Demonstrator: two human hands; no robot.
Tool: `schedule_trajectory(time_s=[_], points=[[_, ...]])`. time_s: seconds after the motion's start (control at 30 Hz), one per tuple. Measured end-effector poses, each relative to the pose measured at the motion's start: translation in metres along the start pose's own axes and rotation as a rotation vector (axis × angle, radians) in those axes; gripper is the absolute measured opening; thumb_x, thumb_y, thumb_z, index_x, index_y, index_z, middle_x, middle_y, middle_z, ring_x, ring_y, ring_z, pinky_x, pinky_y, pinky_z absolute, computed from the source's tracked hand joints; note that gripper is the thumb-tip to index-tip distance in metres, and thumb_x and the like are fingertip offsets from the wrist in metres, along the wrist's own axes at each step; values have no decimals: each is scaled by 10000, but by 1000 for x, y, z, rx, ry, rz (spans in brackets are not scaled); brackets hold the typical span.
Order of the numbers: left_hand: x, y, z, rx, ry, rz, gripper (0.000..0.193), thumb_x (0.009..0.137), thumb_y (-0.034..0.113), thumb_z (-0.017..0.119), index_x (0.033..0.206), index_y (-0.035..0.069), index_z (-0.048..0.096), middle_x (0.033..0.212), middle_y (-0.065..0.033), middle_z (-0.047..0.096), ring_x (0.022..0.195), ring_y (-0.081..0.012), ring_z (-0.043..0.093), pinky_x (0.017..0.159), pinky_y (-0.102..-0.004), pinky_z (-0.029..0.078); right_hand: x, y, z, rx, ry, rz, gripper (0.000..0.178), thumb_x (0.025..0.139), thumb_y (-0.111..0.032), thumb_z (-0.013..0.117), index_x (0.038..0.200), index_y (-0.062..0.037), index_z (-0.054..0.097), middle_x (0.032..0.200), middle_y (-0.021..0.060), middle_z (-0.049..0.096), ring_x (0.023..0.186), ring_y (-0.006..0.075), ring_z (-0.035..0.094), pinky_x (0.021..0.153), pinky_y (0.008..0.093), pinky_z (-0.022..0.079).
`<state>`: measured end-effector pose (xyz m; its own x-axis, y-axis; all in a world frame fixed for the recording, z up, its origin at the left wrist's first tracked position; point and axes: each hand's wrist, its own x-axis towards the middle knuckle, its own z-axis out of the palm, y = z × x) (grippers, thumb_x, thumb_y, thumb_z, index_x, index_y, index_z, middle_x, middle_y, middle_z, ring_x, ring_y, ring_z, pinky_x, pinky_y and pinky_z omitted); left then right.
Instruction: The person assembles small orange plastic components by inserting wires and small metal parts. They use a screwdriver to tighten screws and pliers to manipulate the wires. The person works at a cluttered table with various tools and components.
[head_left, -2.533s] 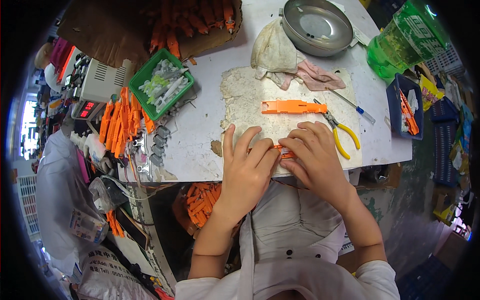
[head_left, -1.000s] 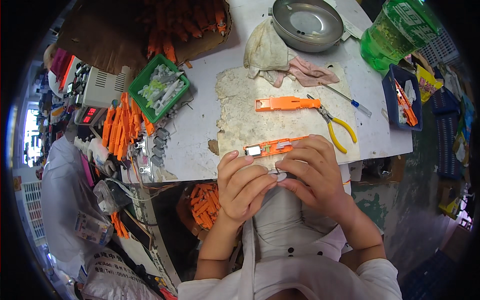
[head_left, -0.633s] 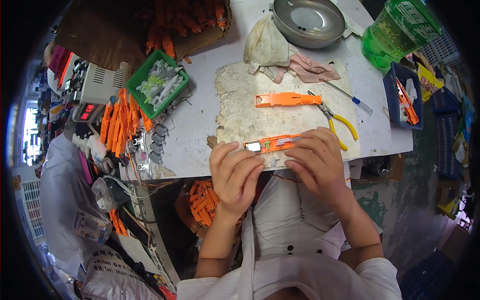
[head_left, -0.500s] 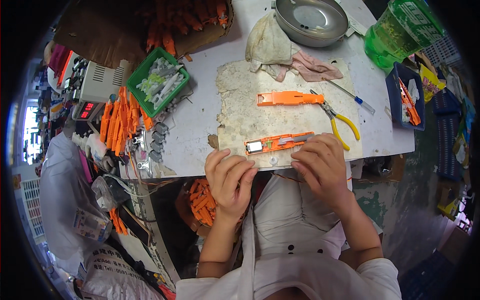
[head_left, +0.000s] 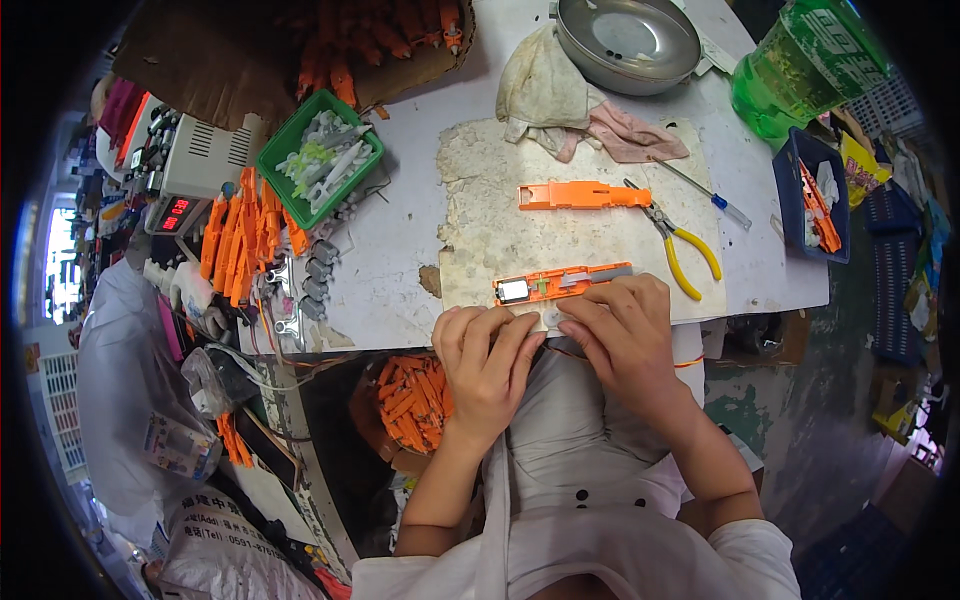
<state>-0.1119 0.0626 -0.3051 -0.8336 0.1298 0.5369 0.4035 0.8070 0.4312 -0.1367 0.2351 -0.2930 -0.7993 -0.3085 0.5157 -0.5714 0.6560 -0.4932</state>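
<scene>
- The left hand's [head_left: 484, 368] fingers were curled, thumb close to forefinger, at the near edge of the worktop [head_left: 400, 250]; whether they pinched anything could not be told.
- The right hand [head_left: 632, 335] had thumb and forefinger bent beside a small pale piece [head_left: 552, 317]; contact was unclear.
- That piece, between the hands, looked light and smooth, best pinched at its rim.
- Just beyond, the open orange housing [head_left: 558, 290] lay on a flaking pale sheet [head_left: 470, 220]; its plastic was probably light, stiff and slightly slippery, best held by the long walls, clear of its white block [head_left: 514, 290].
- Farther out lay a long orange shell [head_left: 585, 195], yellow-handled pliers [head_left: 672, 265], a soft crumpled cloth [head_left: 545, 85] and a round metal pan [head_left: 625, 80].
</scene>
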Motion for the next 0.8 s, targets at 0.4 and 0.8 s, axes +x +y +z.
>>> schedule_trajectory(time_s=[0.4, 0.8], points=[[4, 3, -1, 22, -47, -1, 257, 691, 138, 767, 934, 83, 704, 900, -30, 563, 957, -243, 463, 862, -384, 366, 8, 0, 0, 12, -58, 16, 171, 702, -105, 708, 859, -101, 640, 928, 13, 561, 930, 217, 507, 866, 404, 359], [12, 8, -12, -192, 8, 55, 206, 641, 195, 780, 830, 156, 709, 826, 18, 553, 912, -202, 475, 891, -409, 371, 13, -6, -25, 417, -188, 265, 54, 755, -84, 685, 796, -67, 654, 954, 49, 539, 1071, 282, 449, 933, 402, 357]])
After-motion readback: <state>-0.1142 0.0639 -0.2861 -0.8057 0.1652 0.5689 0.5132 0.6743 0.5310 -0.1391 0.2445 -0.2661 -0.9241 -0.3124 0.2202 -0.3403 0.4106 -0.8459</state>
